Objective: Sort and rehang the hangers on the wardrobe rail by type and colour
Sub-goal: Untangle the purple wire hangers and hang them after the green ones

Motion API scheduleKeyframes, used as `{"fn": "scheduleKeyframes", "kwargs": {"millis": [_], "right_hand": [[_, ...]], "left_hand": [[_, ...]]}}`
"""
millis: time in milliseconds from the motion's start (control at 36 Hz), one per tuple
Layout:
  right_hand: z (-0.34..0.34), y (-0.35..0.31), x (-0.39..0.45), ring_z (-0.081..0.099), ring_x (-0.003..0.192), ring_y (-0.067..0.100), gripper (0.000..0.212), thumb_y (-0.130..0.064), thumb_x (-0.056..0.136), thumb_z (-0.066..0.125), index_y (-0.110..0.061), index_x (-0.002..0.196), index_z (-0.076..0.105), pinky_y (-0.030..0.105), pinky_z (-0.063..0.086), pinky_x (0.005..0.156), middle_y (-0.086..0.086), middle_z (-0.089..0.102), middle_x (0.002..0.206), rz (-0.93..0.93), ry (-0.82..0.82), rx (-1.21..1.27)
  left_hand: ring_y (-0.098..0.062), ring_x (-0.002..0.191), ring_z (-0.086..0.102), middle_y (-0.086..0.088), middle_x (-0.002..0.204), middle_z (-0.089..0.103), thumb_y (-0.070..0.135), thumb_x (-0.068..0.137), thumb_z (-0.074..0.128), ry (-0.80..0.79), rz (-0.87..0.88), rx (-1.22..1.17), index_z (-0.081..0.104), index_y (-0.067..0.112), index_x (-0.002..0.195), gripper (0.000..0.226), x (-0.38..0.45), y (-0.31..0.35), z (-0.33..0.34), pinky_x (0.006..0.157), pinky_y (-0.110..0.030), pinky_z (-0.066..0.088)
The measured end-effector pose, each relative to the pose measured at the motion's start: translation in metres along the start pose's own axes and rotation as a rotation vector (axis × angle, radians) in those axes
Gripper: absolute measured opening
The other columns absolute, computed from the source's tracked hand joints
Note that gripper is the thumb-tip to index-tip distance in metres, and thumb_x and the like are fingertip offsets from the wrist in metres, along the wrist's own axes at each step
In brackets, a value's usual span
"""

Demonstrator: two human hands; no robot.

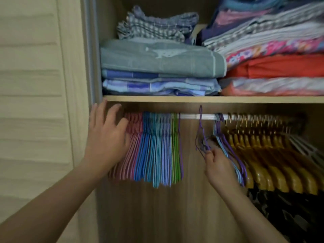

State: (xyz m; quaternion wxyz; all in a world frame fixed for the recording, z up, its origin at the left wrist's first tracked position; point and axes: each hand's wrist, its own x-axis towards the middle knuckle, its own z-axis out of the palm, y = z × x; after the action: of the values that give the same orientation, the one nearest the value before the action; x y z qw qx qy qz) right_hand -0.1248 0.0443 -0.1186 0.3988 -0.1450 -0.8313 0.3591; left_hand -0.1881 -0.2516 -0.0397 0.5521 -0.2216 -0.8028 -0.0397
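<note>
A white rail [192, 116] runs under the shelf. At its left hangs a tight row of thin hangers grouped by colour: pink [133, 137], blue [154, 148], green [175, 146] and one purple at the right end. My left hand [107, 137] lies with spread fingers against the pink end of that row. My right hand [217, 163] pinches a purple hanger [200, 130] whose hook stands at the rail in the gap. Just right of it hang a few purple and light-blue hangers [222, 137], then several wooden hangers [266, 155].
The shelf [192, 99] above carries folded towels [157, 62] and stacked linen [273, 67]. A slatted door [35, 102] stands at the left. White hangers [305, 146] hang at the far right, dark clothing [289, 216] below them.
</note>
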Motion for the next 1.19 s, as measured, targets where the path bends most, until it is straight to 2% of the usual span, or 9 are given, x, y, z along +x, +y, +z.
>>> {"fn": "scheduleKeyframes", "kwargs": {"millis": [139, 222, 361, 528, 750, 917, 1028, 1111, 1194], "right_hand": [[0.018, -0.015, 0.037, 0.046, 0.075, 0.023, 0.017, -0.017, 0.103, 0.045, -0.012, 0.088, 0.049, 0.035, 0.032, 0.066, 0.003, 0.05, 0.078, -0.066, 0.006, 0.0], [0.033, -0.008, 0.043, 0.052, 0.075, 0.028, 0.019, -0.016, 0.102, 0.045, -0.012, 0.085, 0.047, 0.038, 0.039, 0.067, 0.005, 0.052, 0.077, -0.06, -0.015, -0.011], [0.051, 0.012, 0.028, 0.053, 0.069, 0.018, 0.022, -0.02, 0.104, 0.042, -0.018, 0.084, 0.052, 0.035, 0.038, 0.059, 0.003, 0.057, 0.076, -0.065, -0.113, -0.093], [0.064, 0.01, 0.023, 0.045, 0.068, 0.004, 0.026, -0.017, 0.106, 0.039, -0.011, 0.09, 0.058, 0.029, 0.029, 0.057, -0.003, 0.05, 0.08, -0.123, -0.177, -0.099], [0.08, 0.009, 0.029, 0.05, 0.075, 0.023, 0.029, -0.018, 0.107, 0.038, -0.006, 0.101, 0.063, 0.031, 0.033, 0.063, 0.005, 0.05, 0.087, -0.167, -0.251, -0.211], [0.07, 0.006, 0.023, 0.05, 0.076, 0.02, 0.036, -0.034, 0.108, 0.031, -0.019, 0.09, 0.058, 0.032, 0.034, 0.067, 0.002, 0.05, 0.092, -0.154, -0.312, -0.2], [0.04, 0.008, 0.013, 0.047, 0.077, 0.014, 0.029, -0.031, 0.107, 0.039, -0.02, 0.092, 0.063, 0.032, 0.031, 0.066, -0.004, 0.052, 0.09, -0.189, -0.229, -0.235], [0.012, 0.019, 0.007, 0.059, 0.083, 0.02, 0.017, -0.015, 0.098, 0.055, -0.014, 0.098, 0.072, 0.033, 0.046, 0.07, 0.004, 0.064, 0.091, -0.259, -0.032, -0.329], [-0.017, 0.03, 0.004, 0.06, 0.082, 0.023, 0.012, -0.005, 0.088, 0.065, -0.01, 0.095, 0.074, 0.03, 0.046, 0.068, 0.006, 0.067, 0.087, -0.316, 0.162, -0.456]], "left_hand": [[-0.051, 0.146, 0.031, -0.027, 0.142, 0.054, 0.024, 0.091, 0.053, -0.17, 0.112, 0.24, 0.073, 0.004, 0.106, 0.032, 0.007, -0.014, 0.008, 0.122, -0.066, 0.012], [-0.048, 0.147, 0.031, -0.026, 0.143, 0.053, 0.027, 0.093, 0.061, -0.207, 0.119, 0.28, 0.072, 0.006, 0.11, 0.029, 0.007, -0.016, 0.009, 0.122, -0.066, 0.011], [-0.043, 0.143, 0.041, -0.024, 0.137, 0.059, 0.031, 0.094, 0.046, -0.119, 0.205, 0.223, 0.073, 0.007, 0.102, 0.037, 0.001, -0.023, 0.013, 0.12, -0.068, 0.017], [-0.045, 0.139, 0.044, -0.026, 0.137, 0.057, 0.024, 0.091, 0.055, 0.052, 0.233, 0.147, 0.07, 0.005, 0.095, 0.024, -0.001, -0.026, 0.018, 0.119, -0.067, 0.023], [-0.042, 0.13, 0.051, -0.025, 0.128, 0.061, 0.019, 0.089, 0.059, 0.013, 0.249, 0.182, 0.069, 0.003, 0.098, 0.02, 0.0, -0.026, 0.021, 0.12, -0.059, 0.028], [-0.035, 0.074, 0.061, -0.012, 0.078, 0.063, 0.018, 0.089, 0.051, -0.121, 0.235, 0.249, 0.058, 0.013, 0.08, 0.013, 0.002, -0.024, 0.022, 0.077, -0.047, 0.042], [-0.032, 0.066, 0.062, -0.01, 0.073, 0.064, 0.02, 0.09, 0.046, -0.226, 0.239, 0.287, 0.058, 0.014, 0.078, 0.018, -0.001, -0.023, 0.024, 0.07, -0.044, 0.041], [-0.031, 0.067, 0.064, -0.01, 0.075, 0.066, 0.021, 0.086, 0.049, -0.298, 0.235, 0.284, 0.059, 0.015, 0.078, 0.014, -0.007, -0.021, 0.028, 0.07, -0.043, 0.042], [-0.03, 0.065, 0.064, -0.008, 0.075, 0.065, 0.024, 0.085, 0.05, -0.275, 0.258, 0.235, 0.059, 0.016, 0.078, 0.014, -0.01, -0.022, 0.031, 0.068, -0.042, 0.044]]}}
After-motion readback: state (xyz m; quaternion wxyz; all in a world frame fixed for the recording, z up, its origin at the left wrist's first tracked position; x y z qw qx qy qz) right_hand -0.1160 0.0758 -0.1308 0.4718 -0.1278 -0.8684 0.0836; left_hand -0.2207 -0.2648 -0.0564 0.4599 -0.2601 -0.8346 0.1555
